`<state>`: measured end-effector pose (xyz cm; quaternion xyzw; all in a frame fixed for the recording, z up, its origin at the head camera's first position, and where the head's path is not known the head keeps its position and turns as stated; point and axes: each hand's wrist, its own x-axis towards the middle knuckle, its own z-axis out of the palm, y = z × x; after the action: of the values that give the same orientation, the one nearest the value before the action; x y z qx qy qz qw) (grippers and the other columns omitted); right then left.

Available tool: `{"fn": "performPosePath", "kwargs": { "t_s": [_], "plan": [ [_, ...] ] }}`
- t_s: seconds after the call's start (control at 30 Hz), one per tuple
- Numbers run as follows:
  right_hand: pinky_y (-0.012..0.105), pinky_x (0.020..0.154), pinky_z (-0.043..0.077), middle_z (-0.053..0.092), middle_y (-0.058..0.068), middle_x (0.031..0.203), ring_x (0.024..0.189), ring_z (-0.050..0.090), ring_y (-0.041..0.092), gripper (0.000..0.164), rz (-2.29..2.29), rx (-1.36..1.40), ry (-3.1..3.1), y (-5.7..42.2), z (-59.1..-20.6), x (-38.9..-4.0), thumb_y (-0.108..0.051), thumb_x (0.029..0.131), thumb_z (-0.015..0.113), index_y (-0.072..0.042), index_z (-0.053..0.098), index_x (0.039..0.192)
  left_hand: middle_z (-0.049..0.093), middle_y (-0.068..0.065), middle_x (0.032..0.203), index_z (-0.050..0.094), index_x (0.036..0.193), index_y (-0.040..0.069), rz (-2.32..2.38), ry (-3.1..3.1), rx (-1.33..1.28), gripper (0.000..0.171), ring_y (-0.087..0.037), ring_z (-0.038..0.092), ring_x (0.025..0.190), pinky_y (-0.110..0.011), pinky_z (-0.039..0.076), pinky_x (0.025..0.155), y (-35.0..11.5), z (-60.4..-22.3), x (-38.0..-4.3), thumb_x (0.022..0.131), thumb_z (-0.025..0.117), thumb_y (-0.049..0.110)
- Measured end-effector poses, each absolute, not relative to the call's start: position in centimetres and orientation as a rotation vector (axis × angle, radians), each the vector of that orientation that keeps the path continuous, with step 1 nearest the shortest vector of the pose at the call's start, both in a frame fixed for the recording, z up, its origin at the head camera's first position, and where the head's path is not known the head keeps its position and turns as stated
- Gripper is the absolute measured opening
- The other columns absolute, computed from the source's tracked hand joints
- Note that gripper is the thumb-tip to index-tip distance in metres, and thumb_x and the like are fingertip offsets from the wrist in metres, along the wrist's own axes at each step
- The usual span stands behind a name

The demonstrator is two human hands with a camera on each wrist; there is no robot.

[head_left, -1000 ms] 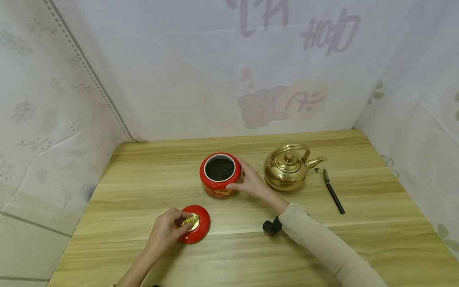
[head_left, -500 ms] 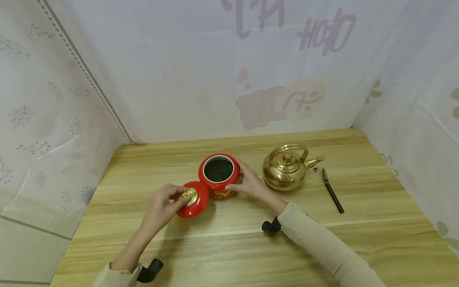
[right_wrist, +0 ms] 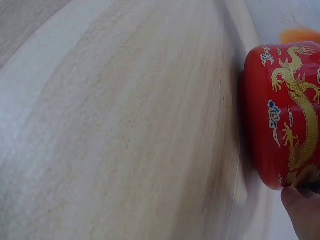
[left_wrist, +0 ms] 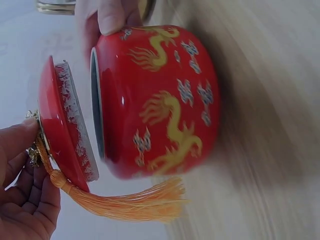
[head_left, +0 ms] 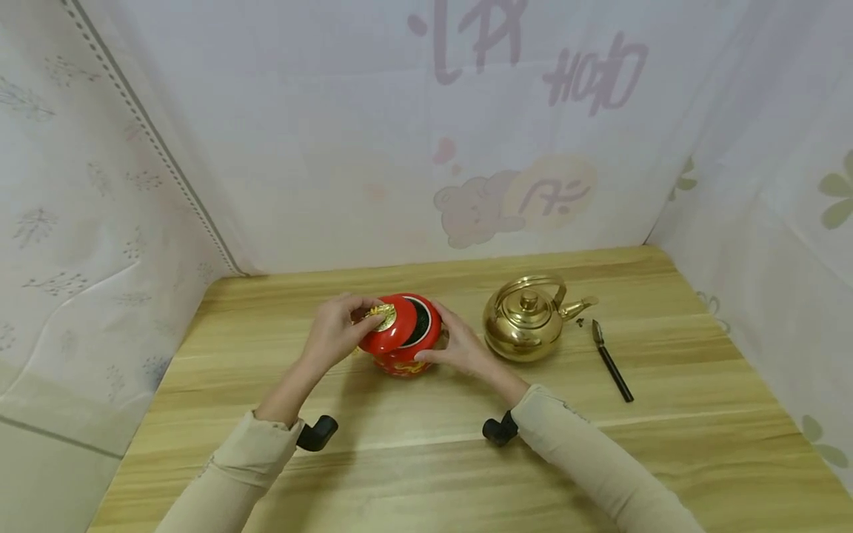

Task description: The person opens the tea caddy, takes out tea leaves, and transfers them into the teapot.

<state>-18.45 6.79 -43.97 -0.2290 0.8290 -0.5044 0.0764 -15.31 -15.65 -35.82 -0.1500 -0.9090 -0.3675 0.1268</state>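
My left hand (head_left: 336, 329) pinches the gold knob of a red lid (head_left: 393, 342). The lid hangs tilted over the left part of a red jar (head_left: 403, 365) with gold dragons, apart from its rim in the left wrist view. An orange tassel (left_wrist: 130, 204) dangles from the knob. Through the uncovered right part of the mouth, dark loose contents (head_left: 421, 323) show, resembling tea leaves. My right hand (head_left: 463, 349) grips the jar's right side, thumb in front and fingers behind. The right wrist view shows the jar's dragon-painted side (right_wrist: 302, 120) and the thumb at it.
A brass teapot (head_left: 523, 326) stands right of the jar, spout to the right. Further right lies a black-handled scoop-like tool (head_left: 611, 366), with small dark bits (head_left: 580, 323) near its tip. A printed cloth (head_left: 346, 148) hangs behind the wooden table (head_left: 426, 481).
My left hand has raised the lid from the table and brought it right and away from me, over the jar. My right hand has stayed on the jar.
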Motion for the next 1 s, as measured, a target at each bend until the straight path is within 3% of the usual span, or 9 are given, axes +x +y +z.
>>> {"fn": "performPosePath", "kwargs": {
  "t_s": [0.23, 1.0],
  "plan": [
    [0.042, 0.116, 0.023, 0.032, 0.012, 0.151, 0.140, 0.029, 0.025, 0.100, -1.497, -0.677, 2.484, 6.9, -44.2, -18.3, -0.024, 0.073, 0.082, -0.002, 0.021, 0.149, 0.068, -0.011, 0.088, 0.072, 0.094, 0.002, -1.021, -2.692, -0.481, 0.017, -0.021, 0.057, 0.075, -0.028, 0.046, 0.063, -14.0, -36.0, -16.7, 0.080, 0.075, 0.012],
    [0.043, 0.114, 0.028, 0.032, 0.015, 0.150, 0.138, 0.032, 0.029, 0.100, -1.479, -0.640, 2.523, 6.9, -44.3, -18.4, -0.026, 0.071, 0.083, -0.003, 0.023, 0.148, 0.066, -0.007, 0.081, 0.074, 0.090, 0.004, -0.961, -2.750, -0.483, 0.013, -0.018, 0.053, 0.074, -0.027, 0.043, 0.063, -12.8, -36.5, -17.6, 0.079, 0.075, 0.012]
  ]
}}
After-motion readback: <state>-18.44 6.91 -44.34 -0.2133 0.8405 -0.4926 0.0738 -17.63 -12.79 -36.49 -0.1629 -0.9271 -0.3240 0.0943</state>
